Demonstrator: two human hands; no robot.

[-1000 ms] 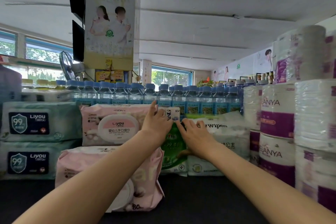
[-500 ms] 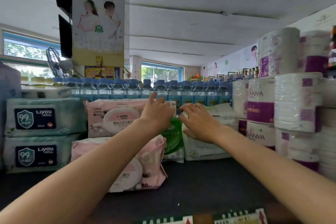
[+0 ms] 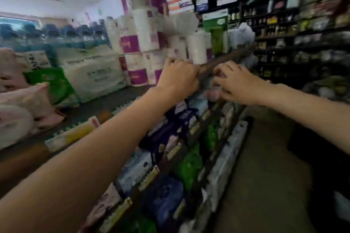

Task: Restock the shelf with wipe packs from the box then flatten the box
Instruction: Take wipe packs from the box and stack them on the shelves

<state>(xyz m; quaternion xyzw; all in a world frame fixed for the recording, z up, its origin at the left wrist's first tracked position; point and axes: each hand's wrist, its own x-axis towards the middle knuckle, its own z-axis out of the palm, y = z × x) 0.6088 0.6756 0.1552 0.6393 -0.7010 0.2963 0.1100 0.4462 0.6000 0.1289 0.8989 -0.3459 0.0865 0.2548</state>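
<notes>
The view is blurred by motion. On the dark top shelf (image 3: 106, 108) at the left, a green wipe pack (image 3: 51, 83) stands between pink wipe packs (image 3: 24, 98) and a big white wipe pack (image 3: 92, 73). My left hand (image 3: 178, 79) hovers to the right of these packs, over the shelf's front edge, with loosely curled fingers that hold nothing. My right hand (image 3: 238, 83) hovers beside it over the aisle, fingers relaxed and spread, also empty. No box is in view.
Stacked paper rolls (image 3: 144, 43) with purple labels stand right of the wipe packs. Water bottles (image 3: 56, 32) line the back. Lower shelves (image 3: 170, 138) hold dark blue and green packs. The aisle floor (image 3: 265, 157) runs at the right, with dark stocked shelves (image 3: 303, 34) across it.
Both hands have let go of the green wipe pack and pulled back to the right. The view has swung right along the aisle, leaving the packs at the left.
</notes>
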